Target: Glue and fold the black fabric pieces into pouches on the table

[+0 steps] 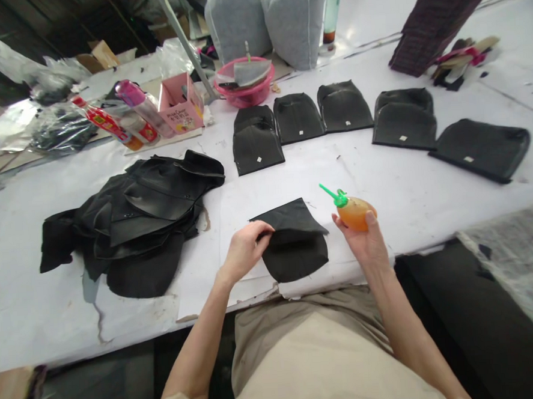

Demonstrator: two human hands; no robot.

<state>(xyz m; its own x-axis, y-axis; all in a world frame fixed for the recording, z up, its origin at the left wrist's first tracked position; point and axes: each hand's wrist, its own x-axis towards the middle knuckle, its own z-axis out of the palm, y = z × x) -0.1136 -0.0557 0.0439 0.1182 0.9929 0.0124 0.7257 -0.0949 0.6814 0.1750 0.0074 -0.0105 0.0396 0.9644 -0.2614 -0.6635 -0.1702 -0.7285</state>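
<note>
In front of me a black fabric piece [297,261] lies on the white-covered table, its upper flap folded up. My left hand [250,245] pinches the left edge of that flap between thumb and fingers. To the right, my right hand [361,236] is wrapped round a squeeze bottle [356,213] of orange liquid with a green cap and a thin green nozzle. The bottle is tilted, its nozzle pointing up and left, apart from the fabric. A heap of similar black pieces [145,213] sits to the left.
Several black pieces with small white tags [344,105] lie in an arc beyond my hands. Behind them stand a pink basin [246,95], a pink box [182,105], bottles [101,120] and stuffed grey sacks [294,23]. A dark stack [436,20] stands at the back right.
</note>
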